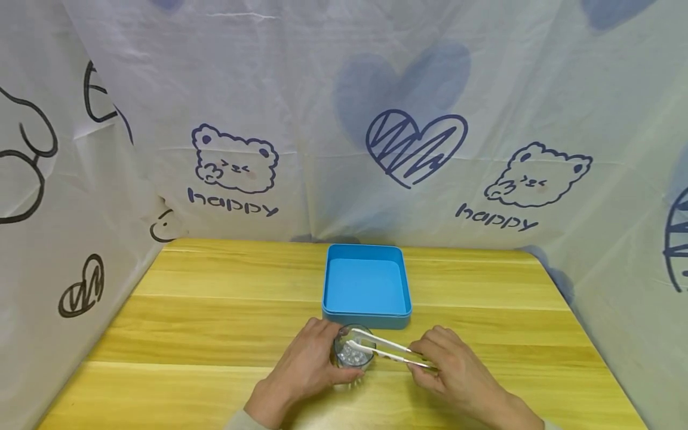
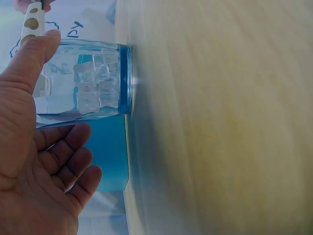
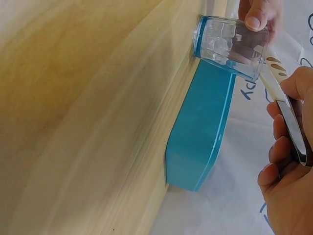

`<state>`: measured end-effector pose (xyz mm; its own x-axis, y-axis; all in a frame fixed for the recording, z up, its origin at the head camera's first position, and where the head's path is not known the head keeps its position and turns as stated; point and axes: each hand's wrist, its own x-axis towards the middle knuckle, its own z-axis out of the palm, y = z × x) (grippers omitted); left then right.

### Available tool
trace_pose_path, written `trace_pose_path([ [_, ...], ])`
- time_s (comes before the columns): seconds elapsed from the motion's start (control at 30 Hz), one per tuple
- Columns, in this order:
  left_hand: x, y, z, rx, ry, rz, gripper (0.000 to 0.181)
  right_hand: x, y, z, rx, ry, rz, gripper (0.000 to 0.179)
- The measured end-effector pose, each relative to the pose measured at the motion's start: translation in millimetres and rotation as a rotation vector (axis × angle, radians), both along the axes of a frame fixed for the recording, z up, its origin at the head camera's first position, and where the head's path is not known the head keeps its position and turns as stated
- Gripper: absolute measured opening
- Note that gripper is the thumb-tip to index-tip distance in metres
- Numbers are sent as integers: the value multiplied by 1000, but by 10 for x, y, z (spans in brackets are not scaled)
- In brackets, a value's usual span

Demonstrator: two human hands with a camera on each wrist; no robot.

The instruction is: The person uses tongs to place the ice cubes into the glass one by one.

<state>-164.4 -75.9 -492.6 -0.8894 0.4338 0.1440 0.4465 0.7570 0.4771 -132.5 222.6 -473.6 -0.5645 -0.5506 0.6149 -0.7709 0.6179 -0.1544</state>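
Observation:
My left hand [image 1: 309, 364] holds a clear glass [image 2: 54, 105] upright on the table, thumb on the near side and fingers round the far side. Transparent cubes that look like ice [image 2: 90, 95] lie in the lower part of the glass. On the other side, my right hand [image 1: 457, 364] grips metal tongs [image 3: 292, 128] with white, holed ends. Those ends reach over the rim into the glass, slightly apart. Whether a cube sits between the tips is not clear. Just behind the glass stands a shallow blue box [image 1: 371, 321] with nothing visible inside.
The wood-grain table [image 1: 231, 334] extends to both sides of the hands. A white cloth [image 1: 322, 119] with hearts, bear drawings and the word "happy" hangs behind the table and along its left and right sides.

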Motion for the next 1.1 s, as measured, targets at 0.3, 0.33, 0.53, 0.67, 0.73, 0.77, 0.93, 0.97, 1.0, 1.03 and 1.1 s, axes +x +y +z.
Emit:
trace_pose_path([
  [0.3, 19, -30, -3, 8, -16, 7, 83, 20, -35, 9, 76, 12, -51, 17],
  [0.33, 20, -32, -4, 10, -16, 7, 83, 23, -38, 5, 85, 10, -60, 18],
  [0.53, 26, -43, -21, 25, -6, 8, 83, 33, -42, -27, -22, 10, -94, 19],
  [0.67, 30, -49, -35, 32, -3, 7, 84, 21, 13, -11, -161, 4, -270, 19],
  [0.73, 31, -51, -40, 28, 2, 6, 84, 12, 76, -3, -211, -24, -384, 17],
  [0.77, 30, -51, -40, 26, 5, 4, 84, 8, 120, 0, -224, -58, -442, 15],
  [0.93, 25, -48, -31, 10, 17, -3, 85, -56, 499, -55, -176, -287, -730, 16],
  [0.97, 23, -47, -29, 6, 17, -3, 85, -69, 603, -72, -148, -355, -782, 22],
  [1.0, 21, -46, -26, 3, 15, -3, 85, -87, 711, -88, -118, -418, -828, 28],
  [1.03, 18, -45, -25, -3, 13, -4, 86, -99, 816, -101, -83, -486, -871, 34],
  [1.1, 14, -45, -24, -8, 7, -4, 86, -120, 1007, -117, -23, -597, -937, 41],
])
